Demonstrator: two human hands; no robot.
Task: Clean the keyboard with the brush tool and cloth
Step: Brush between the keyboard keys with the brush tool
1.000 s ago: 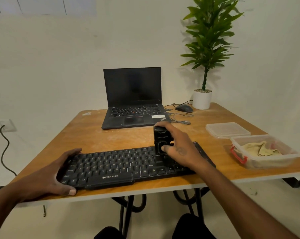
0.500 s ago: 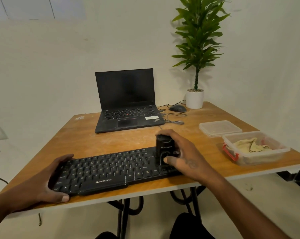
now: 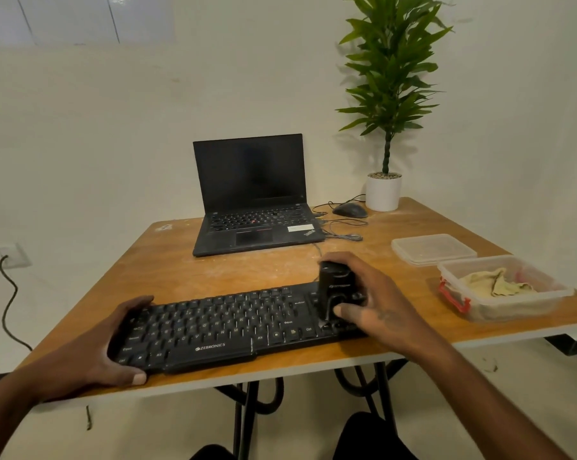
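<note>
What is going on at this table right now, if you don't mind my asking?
A person is cleaning a black keyboard on the wooden table. The left hand grips the keyboard's left end to steady it, while the right hand holds the black brush tool upright on the keys at the right end. The cloth lies unused in an open plastic container to the right, its lid beside it.

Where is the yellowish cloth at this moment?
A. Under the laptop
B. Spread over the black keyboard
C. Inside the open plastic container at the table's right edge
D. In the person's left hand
C: the cloth lies crumpled in the open plastic container, while the left hand grips the keyboard end and the right hand holds the brush tool.
</note>
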